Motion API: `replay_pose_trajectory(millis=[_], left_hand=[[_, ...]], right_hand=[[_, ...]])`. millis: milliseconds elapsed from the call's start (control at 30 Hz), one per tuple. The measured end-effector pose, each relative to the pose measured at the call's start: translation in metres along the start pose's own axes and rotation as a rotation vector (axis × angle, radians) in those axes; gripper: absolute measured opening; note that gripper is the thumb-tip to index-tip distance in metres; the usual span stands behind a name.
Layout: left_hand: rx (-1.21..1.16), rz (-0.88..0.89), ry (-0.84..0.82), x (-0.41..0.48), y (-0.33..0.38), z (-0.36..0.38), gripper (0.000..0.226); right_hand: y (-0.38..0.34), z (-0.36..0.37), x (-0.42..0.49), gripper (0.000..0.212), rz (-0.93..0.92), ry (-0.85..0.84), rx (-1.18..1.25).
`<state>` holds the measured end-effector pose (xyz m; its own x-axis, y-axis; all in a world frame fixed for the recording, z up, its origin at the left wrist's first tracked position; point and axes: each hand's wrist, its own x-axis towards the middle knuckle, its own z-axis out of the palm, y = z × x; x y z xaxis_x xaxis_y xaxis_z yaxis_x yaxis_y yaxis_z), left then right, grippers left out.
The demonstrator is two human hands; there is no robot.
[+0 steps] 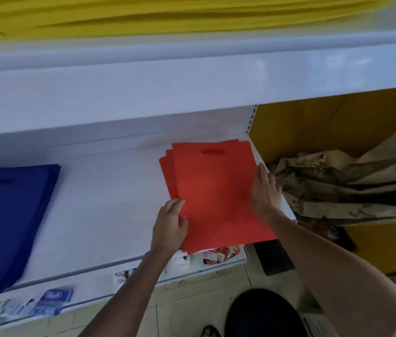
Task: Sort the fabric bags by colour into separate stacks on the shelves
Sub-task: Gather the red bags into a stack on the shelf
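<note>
A stack of red fabric bags (214, 190) lies flat on the white middle shelf (109, 203), slightly fanned at its far left corner. My left hand (170, 224) holds the stack's near left edge, fingers curled onto the top bag. My right hand (263, 190) lies with straight fingers against the stack's right edge. A stack of blue bags (7, 220) sits at the left end of the same shelf. Yellow bags (167, 15) are piled on the shelf above.
A yellow box (338, 122) with crumpled brown paper (347, 186) stands right of the shelf. Small packets (46, 302) lie on a lower shelf. A dark stool (260, 312) and tiled floor are below me.
</note>
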<state>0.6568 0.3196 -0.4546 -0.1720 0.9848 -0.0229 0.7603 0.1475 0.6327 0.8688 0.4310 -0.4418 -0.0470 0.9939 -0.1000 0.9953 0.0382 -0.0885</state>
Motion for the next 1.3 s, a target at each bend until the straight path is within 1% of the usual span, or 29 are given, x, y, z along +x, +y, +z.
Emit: replay_pose_trajectory(millis=[67,133,167,233,333,433,533,600,700,800,867,1000,1067,1167,1233,1300], left_hand=[[0.154,-0.059,-0.082,0.001,-0.005,0.005,0.052],[0.317,-0.132,-0.156,-0.002,-0.007,0.010,0.055],[0.354,-0.153,-0.170,-0.005,-0.008,0.011,0.056],[0.334,-0.173,-0.163,-0.008,-0.009,0.013,0.056],[0.180,-0.191,-0.131,-0.007,-0.013,0.015,0.058],[0.038,-0.178,-0.130,-0.007,-0.017,0.016,0.062],[-0.027,-0.197,-0.088,-0.019,-0.019,0.006,0.060],[-0.050,-0.241,-0.034,-0.035,-0.022,-0.007,0.056],[-0.099,-0.272,0.035,-0.069,-0.032,-0.036,0.049],[-0.120,-0.283,0.124,-0.102,-0.053,-0.078,0.042],[-0.089,-0.312,0.196,-0.125,-0.072,-0.114,0.037],[-0.004,-0.433,0.384,-0.181,-0.115,-0.202,0.031],[-0.022,-0.521,0.516,-0.221,-0.136,-0.250,0.029],[0.004,-0.576,0.637,-0.289,-0.170,-0.323,0.028],[0.028,-0.608,0.711,-0.333,-0.190,-0.373,0.033],[0.064,-0.611,0.797,-0.370,-0.205,-0.420,0.035]], right_hand=[[0.001,0.010,0.001,0.057,-0.012,-0.064,-0.036],[-0.003,0.020,-0.001,0.050,0.023,-0.124,-0.064],[-0.006,0.023,-0.002,0.048,0.054,-0.132,-0.072],[-0.013,0.024,-0.003,0.046,0.122,-0.122,-0.071],[-0.017,0.022,-0.001,0.045,0.164,-0.112,0.011],[-0.018,0.023,-0.002,0.050,0.057,-0.055,0.040],[-0.022,0.020,-0.015,0.053,-0.083,0.008,0.037],[-0.032,0.016,-0.030,0.054,-0.164,0.009,0.081],[-0.060,0.006,-0.056,0.053,-0.286,-0.038,0.104],[-0.112,-0.010,-0.078,0.054,-0.409,-0.099,0.196],[-0.157,-0.023,-0.095,0.055,-0.493,-0.138,0.255],[-0.270,-0.053,-0.147,0.054,-0.709,-0.156,0.313],[-0.331,-0.065,-0.184,0.054,-0.837,-0.207,0.288],[-0.421,-0.082,-0.249,0.055,-1.017,-0.301,0.253],[-0.477,-0.100,-0.295,0.051,-1.118,-0.304,0.309],[-0.529,-0.126,-0.335,0.047,-1.207,-0.266,0.395]])
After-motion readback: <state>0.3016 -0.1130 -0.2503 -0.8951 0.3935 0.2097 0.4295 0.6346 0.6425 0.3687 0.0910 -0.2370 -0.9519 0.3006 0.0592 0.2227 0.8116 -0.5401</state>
